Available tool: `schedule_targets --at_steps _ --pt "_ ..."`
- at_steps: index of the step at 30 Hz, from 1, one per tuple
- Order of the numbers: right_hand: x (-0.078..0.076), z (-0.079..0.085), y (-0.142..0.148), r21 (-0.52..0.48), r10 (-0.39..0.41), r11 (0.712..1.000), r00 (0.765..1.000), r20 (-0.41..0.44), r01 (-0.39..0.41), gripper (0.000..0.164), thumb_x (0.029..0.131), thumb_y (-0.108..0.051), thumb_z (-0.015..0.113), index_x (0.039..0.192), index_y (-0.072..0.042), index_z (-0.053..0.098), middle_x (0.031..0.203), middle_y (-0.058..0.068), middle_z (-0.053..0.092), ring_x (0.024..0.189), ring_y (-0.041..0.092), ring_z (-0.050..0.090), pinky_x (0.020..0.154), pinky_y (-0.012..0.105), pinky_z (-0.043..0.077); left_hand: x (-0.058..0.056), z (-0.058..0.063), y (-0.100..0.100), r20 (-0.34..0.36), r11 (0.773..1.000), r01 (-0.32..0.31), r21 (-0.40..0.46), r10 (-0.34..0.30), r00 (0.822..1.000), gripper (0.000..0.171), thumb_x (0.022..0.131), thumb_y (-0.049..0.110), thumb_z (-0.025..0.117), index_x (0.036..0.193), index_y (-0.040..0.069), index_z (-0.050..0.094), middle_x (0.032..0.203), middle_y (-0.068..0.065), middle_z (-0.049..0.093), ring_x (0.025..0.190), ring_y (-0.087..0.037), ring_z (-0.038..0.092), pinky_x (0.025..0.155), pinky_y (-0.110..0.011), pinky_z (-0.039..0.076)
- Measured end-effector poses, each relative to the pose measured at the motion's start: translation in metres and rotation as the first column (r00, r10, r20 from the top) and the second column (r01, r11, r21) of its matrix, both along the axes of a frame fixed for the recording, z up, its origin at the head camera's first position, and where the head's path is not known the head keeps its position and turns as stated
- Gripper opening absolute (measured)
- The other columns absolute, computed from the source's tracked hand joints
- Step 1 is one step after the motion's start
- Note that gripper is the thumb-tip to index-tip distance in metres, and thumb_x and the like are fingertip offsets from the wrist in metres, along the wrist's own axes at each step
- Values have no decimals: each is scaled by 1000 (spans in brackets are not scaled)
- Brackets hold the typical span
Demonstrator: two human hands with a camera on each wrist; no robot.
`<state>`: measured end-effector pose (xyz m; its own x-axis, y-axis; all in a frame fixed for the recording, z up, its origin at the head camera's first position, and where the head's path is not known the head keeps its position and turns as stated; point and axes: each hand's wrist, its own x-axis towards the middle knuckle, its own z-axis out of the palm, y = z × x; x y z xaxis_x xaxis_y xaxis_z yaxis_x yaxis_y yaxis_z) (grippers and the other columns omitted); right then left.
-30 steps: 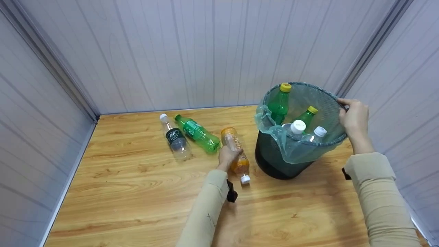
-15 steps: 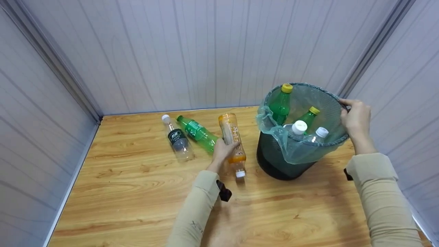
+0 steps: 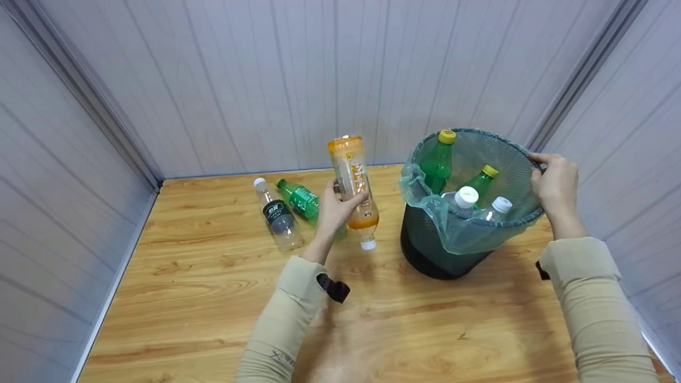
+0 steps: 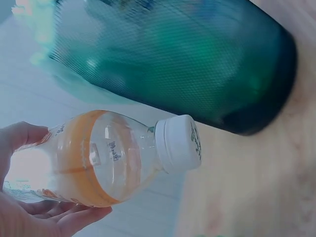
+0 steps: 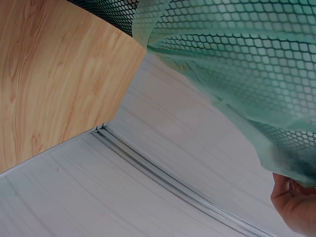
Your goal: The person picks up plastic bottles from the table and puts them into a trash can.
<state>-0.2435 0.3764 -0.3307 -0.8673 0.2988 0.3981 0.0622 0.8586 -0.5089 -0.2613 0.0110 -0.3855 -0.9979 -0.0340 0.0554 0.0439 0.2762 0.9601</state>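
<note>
My left hand (image 3: 336, 210) grips a clear plastic bottle with an orange label (image 3: 355, 183), raised above the table with its white cap pointing down. In the left wrist view, thumb and fingers wrap round the orange-labelled bottle (image 4: 94, 158), cap towards the wastebasket. At the right, my right hand (image 3: 556, 183) holds the rim of a black mesh wastebasket (image 3: 441, 244) lined with a green bag (image 3: 452, 234). The basket leans. Inside it stand green bottles with yellow caps (image 3: 437, 165) and white-capped clear bottles (image 3: 464, 199). The right wrist view shows fingers (image 5: 291, 200) at the bag-covered rim.
On the wooden table (image 3: 213, 298) lie a clear bottle with a black label (image 3: 279, 215) and a green bottle (image 3: 302, 201), partly hidden behind my left hand. White panel walls (image 3: 298, 80) enclose the table at the back and both sides.
My left hand has lifted the orange-labelled bottle off the table, up and slightly left, turning it more upright with the cap down. The right hand keeps its hold on the basket rim.
</note>
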Motion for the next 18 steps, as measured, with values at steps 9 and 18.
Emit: schedule_targets --at_steps 9,18 --pt "-2 1 2 -29 -7 1000 999 42 8 32 84 7 44 114 6 56 115 30 50 94 44 51 73 48 43 17 54 -3 -122 995 89 34 -85 989 66 73 29 72 124 5 40 109 -10 50 86 -20 55 71 -29 48" --pt "-2 0 0 -26 -16 999 998 62 18 33 85 6 43 116 5 55 116 30 49 94 42 50 70 47 42 25 98 3 -270 987 158 -5 -153 951 66 73 31 72 124 5 40 107 -7 50 87 -18 54 74 -26 47"
